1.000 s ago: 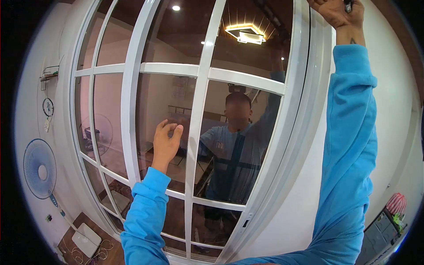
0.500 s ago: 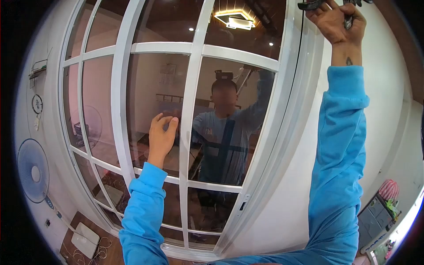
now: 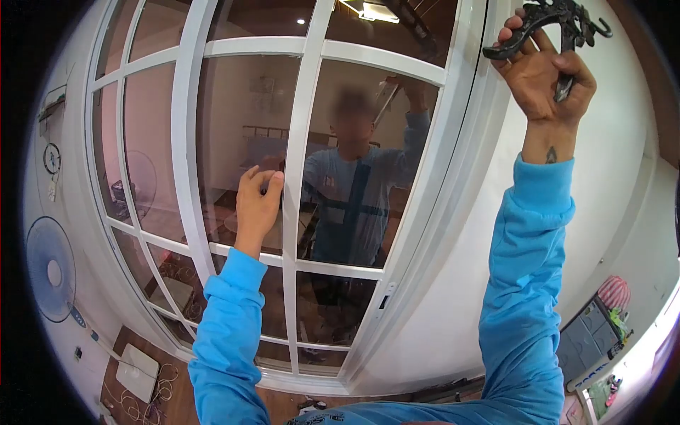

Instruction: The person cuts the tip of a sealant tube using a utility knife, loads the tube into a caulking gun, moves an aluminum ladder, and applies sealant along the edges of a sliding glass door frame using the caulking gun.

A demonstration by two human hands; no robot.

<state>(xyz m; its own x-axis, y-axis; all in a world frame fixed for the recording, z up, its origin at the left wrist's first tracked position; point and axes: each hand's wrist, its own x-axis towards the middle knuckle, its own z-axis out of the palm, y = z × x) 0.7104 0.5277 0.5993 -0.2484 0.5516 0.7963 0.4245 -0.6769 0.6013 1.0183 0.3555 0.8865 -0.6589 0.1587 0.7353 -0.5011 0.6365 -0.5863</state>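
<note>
High at the upper right, my right hand (image 3: 545, 92) is wrapped round a black ornate metal hook (image 3: 569, 34), with curved arms sticking out on both sides and a stem under my thumb. It is in front of the white wall beside the door frame. My left hand (image 3: 256, 207) is raised before the glass door (image 3: 244, 120), thumb and fingertips brought together beside a white vertical bar (image 3: 292, 191). Anything in that pinch is hidden or too small to make out, and I cannot tell whether the hand touches the bar.
A white standing fan (image 3: 52, 269) is at the left, its square base (image 3: 137, 373) on the wooden floor among loose cables. A dream catcher (image 3: 52, 159) hangs on the left wall. At the lower right is a grey drawer unit (image 3: 589, 336) with a pink striped object (image 3: 613, 292).
The view has tilted up, so more of the black hook and my right hand shows. My right hand sits lower in the picture; my left hand keeps its pinch by the bar.
</note>
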